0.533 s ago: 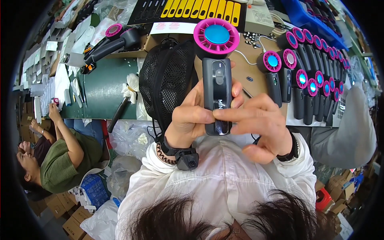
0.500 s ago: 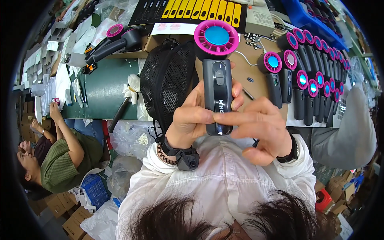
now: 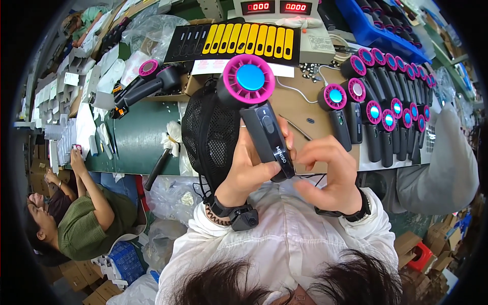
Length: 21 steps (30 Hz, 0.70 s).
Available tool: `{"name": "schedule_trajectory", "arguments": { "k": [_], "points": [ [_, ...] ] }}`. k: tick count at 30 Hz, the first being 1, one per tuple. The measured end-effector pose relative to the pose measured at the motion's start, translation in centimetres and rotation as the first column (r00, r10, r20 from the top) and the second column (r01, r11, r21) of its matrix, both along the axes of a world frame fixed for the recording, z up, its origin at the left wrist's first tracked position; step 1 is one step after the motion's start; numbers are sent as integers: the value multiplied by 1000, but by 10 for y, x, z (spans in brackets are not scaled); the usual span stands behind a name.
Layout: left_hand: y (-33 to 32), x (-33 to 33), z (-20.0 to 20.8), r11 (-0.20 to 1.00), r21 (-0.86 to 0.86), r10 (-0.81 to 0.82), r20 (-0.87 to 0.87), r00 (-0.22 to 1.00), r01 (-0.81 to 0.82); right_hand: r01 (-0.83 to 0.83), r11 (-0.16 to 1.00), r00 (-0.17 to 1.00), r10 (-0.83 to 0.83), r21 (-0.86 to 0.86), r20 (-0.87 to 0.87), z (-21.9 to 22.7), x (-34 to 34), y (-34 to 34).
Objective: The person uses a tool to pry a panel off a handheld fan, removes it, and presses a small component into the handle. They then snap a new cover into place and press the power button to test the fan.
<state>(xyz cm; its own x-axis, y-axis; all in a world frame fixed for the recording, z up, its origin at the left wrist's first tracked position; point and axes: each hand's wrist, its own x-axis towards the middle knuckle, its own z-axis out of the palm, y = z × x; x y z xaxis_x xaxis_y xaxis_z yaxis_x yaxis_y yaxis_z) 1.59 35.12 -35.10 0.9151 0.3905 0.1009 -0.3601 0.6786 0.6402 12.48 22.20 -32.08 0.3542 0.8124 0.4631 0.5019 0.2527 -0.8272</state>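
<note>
My left hand [image 3: 246, 170] is wrapped around the dark handle of a handheld fan [image 3: 273, 142]. The thumb presses on the handle's front near its lower end. The fan leans to the left, its round pink grille with a blue centre pointing up. Close to the bottom of the handle is my right hand [image 3: 333, 175], its fingers bent and its thumb apart from the index finger. Nothing shows between them; whether a fingertip touches the handle I cannot tell. Beyond the right hand, a thin rod-like tool [image 3: 296, 127] lies on the brown board.
Rows of similar fans [image 3: 389, 122] stand at the right, below a blue bin [image 3: 363, 38]. A black sheet with yellow strips [image 3: 249, 43] lies at the back. A black mesh bag [image 3: 203, 134] is left of my hand. Co-workers [image 3: 96, 223] sit at the left; a grey sleeve [image 3: 434, 168] shows right.
The fan has gone from nearly upright to tilted left, its head lower. My right index finger has come off the handle's front, and the right hand has moved to its lower end.
</note>
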Motion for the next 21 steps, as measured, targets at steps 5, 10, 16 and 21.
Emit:
{"name": "schedule_trajectory", "arguments": {
  "k": [5,10,16,21],
  "points": [
    [1,-1,-2,952,278,135,-13,991,-126,16,998,999,-14,-56,37,6,-3,11],
    [4,-1,-5,947,305,112,-12,994,-103,7,983,997,6,-184,72,11,-3,11],
    [9,-1,-10,862,482,151,52,987,-157,-17,978,1000,13,-206,-24,12,-2,12],
    [-1,0,1,886,399,229,69,971,-237,-4,981,999,-6,-192,-52,12,-1,12]
  ]
}}
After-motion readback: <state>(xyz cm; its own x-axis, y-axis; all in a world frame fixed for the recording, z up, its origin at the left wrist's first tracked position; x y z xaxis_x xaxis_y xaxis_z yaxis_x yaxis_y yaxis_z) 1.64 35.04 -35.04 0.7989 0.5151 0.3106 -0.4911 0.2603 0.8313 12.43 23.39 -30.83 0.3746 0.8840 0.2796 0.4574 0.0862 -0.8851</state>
